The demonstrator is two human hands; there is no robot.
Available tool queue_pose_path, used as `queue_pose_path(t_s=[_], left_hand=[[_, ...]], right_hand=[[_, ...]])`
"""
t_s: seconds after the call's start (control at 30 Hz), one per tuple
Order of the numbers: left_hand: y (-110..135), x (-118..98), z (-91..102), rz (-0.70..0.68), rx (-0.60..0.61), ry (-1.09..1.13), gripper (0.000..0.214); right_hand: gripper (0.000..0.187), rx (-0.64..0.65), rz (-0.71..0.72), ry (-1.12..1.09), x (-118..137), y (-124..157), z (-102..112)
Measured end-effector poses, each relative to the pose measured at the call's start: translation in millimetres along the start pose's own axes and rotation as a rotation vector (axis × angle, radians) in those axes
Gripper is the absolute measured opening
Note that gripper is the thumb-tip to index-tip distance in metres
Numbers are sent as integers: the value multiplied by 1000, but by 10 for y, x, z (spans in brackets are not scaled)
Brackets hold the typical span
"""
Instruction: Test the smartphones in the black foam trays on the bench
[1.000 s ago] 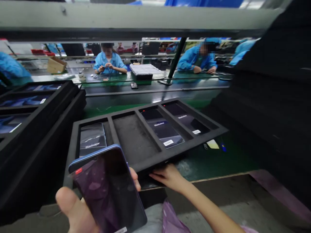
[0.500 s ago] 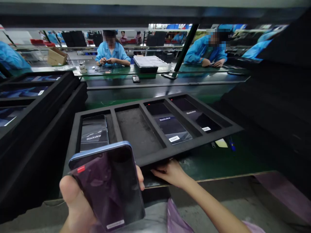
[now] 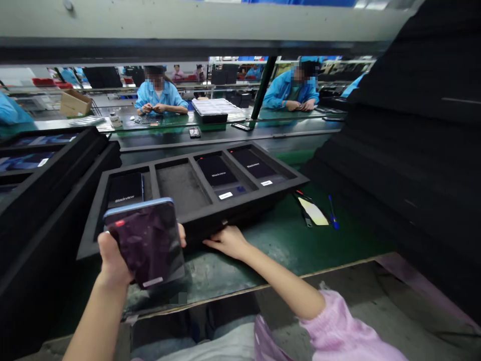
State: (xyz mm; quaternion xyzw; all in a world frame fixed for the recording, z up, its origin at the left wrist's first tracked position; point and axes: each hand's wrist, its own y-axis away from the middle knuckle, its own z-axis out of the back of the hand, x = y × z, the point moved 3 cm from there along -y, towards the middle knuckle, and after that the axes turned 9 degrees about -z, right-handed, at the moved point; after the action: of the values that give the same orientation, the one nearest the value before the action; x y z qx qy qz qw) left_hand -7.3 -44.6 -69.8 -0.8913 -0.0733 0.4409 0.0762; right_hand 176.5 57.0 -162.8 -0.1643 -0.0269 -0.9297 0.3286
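My left hand [image 3: 114, 263] is closed round a smartphone [image 3: 150, 245] with a blue edge, a dark glossy screen, a red tab at the top and a white label at the bottom. The phone is held over the near left corner of a black foam tray [image 3: 184, 218]. Three compartments of the tray hold phones showing "Blackview"; the second from the left is bare. At the tray's front edge, my right hand [image 3: 229, 243] is closed against its lower side, fingertips partly hidden beneath it.
Stacked black foam trays with phones [image 3: 56, 180] stand at left, and a tall dark stack [image 3: 409, 130] rises at right. A yellow paper [image 3: 313, 210] and a blue pen [image 3: 333, 215] lie on the green bench. Beyond, people in blue work along a line under an overhead beam.
The view has drawn back and tilted down, showing more of the bench and my arms. My left hand still holds the phone; my right hand stays at the tray's front edge.
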Motion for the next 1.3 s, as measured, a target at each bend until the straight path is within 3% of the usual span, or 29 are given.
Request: queue_pose_path(t_s=[0.1,0.2,0.33,0.43,0.5,0.6,0.77,0.87,0.93,1.03,1.17,1.3], left_hand=[[-236,-139,109,-67,118,-60,73],[-418,-223,283,-95,96,-89,76],[-554,-202,446,-216,-92,-57,83],[-536,-61,478,-260,-287,-4,80],[-475,56,478,-250,-350,-20,80],[-372,214,490,-157,-305,-90,87],[-279,466,522,187,-94,-71,93],[-286,620,522,263,-24,7,83],[-292,740,510,327,19,47,79],[-289,873,504,380,4,84,77],[-290,910,518,416,-36,153,72],[-310,879,497,426,82,188,71]], right_hand=[[32,-26,-34,7,106,-233,-40],[30,-66,-36,18,163,-451,-68],[32,-92,-32,31,171,-627,-46],[32,-115,-38,29,175,-633,33],[29,-139,-65,22,130,-575,138],[29,-251,-238,20,-159,-347,423],[37,-511,-839,82,-1199,451,1034],[35,-546,-1184,103,-1778,908,1197],[35,-523,-1332,95,-2027,1109,1189],[33,-470,-1423,80,-2220,1254,1123],[33,-475,-1465,94,-2270,1273,1121],[38,-480,-1383,108,-2128,1139,1074]])
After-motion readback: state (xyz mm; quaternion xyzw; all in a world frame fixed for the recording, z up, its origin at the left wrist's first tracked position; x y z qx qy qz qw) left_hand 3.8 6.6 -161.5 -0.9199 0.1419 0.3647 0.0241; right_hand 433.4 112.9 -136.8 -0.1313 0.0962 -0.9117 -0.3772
